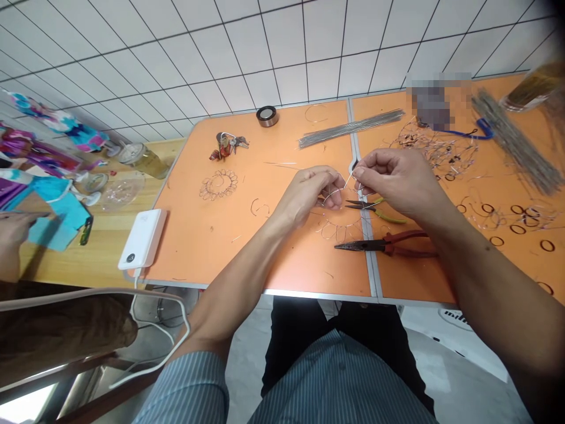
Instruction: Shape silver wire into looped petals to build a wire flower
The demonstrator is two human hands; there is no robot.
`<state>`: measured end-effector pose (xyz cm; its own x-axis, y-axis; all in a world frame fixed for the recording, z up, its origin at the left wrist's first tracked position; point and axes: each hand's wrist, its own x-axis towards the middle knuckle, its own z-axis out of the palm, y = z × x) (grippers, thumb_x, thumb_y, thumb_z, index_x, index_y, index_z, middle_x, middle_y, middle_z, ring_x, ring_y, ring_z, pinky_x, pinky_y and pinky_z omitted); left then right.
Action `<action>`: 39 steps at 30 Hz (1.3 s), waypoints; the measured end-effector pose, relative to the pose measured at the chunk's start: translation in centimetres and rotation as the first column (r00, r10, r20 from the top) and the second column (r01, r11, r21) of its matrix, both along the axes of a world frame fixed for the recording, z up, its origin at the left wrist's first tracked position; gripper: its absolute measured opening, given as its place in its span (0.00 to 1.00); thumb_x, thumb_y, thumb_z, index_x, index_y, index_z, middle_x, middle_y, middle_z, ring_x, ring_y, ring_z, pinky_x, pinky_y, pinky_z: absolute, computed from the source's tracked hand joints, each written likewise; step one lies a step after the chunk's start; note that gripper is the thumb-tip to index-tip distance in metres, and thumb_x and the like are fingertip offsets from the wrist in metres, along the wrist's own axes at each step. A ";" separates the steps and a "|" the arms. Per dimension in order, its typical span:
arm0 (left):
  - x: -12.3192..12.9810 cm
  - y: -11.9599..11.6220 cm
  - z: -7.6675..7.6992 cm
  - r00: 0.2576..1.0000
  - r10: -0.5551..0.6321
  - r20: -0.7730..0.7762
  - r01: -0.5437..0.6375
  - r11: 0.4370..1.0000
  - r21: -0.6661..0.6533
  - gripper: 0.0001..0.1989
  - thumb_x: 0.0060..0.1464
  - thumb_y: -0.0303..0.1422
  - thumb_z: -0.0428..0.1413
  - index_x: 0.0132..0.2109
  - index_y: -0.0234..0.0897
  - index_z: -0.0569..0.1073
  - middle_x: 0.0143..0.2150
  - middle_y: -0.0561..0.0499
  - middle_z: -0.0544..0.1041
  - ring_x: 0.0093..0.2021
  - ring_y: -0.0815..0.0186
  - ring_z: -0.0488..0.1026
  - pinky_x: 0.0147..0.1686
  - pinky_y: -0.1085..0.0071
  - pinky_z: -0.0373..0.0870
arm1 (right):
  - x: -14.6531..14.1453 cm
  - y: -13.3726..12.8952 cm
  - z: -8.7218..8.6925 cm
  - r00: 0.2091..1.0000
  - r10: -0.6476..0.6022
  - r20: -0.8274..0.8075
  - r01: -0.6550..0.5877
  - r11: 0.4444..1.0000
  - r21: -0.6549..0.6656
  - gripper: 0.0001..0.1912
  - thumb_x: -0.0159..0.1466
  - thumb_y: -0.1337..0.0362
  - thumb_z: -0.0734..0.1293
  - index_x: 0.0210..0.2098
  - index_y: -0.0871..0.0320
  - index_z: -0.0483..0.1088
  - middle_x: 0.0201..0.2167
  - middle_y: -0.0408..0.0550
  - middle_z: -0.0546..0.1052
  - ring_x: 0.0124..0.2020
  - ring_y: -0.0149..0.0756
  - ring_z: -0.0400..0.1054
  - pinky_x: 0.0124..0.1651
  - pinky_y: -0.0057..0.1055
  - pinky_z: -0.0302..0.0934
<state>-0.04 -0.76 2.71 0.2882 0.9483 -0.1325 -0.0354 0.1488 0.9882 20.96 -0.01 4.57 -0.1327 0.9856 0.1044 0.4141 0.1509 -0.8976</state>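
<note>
My left hand (309, 194) and my right hand (395, 176) hang close together above the orange folding table (229, 253), pinching a thin silver wire (338, 191) between their fingertips. A looped wire flower shape (339, 228) lies just under my left hand. Nearest my right hand are green-handled pliers (379, 212) and red-handled long-nose pliers (384, 244), both lying on the table below it. Neither tool is touching either hand.
A bundle of straight wire rods (352, 129), a wire spiral flower (218, 184), a tape roll (267, 116) and a white power bank (142, 238) sit around the hands. Tangled wire and dark rings cover the right side. A co-worker's hand (13, 229) rests at far left.
</note>
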 end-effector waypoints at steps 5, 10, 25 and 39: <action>0.1 0.0 0.2 1.000 0.021 0.004 -0.021 1.000 -0.022 0.09 0.61 0.37 0.61 0.35 0.38 0.80 0.32 0.48 0.83 0.29 0.69 0.77 0.34 0.72 0.76 | 0.0 -0.1 0.0 1.000 -0.003 -0.011 0.003 1.000 0.009 0.08 0.65 0.66 0.78 0.30 0.52 0.80 0.26 0.44 0.81 0.28 0.38 0.75 0.34 0.36 0.70; 0.2 0.2 -0.3 0.997 0.054 0.060 -0.052 0.998 -0.035 0.07 0.59 0.36 0.63 0.35 0.38 0.80 0.35 0.49 0.83 0.33 0.68 0.82 0.37 0.72 0.77 | 0.0 -0.1 0.1 1.000 -0.012 -0.014 0.012 1.000 0.006 0.08 0.65 0.66 0.78 0.30 0.51 0.81 0.26 0.45 0.81 0.29 0.39 0.76 0.35 0.36 0.71; 0.0 0.5 -0.9 0.983 0.143 0.117 -0.145 0.989 0.007 0.08 0.61 0.39 0.67 0.40 0.40 0.81 0.40 0.49 0.87 0.34 0.69 0.80 0.44 0.70 0.82 | -0.1 -0.2 0.3 0.998 -0.047 -0.036 0.047 0.999 0.002 0.09 0.66 0.67 0.79 0.30 0.52 0.80 0.30 0.45 0.82 0.32 0.38 0.77 0.40 0.37 0.76; 0.2 0.0 -0.3 0.980 0.169 0.101 -0.177 0.981 0.080 0.09 0.63 0.41 0.65 0.41 0.40 0.79 0.43 0.49 0.88 0.38 0.68 0.81 0.46 0.69 0.80 | 0.1 0.0 0.1 0.995 -0.059 -0.074 0.060 0.998 0.013 0.10 0.67 0.68 0.78 0.30 0.51 0.80 0.29 0.44 0.80 0.31 0.38 0.75 0.41 0.38 0.75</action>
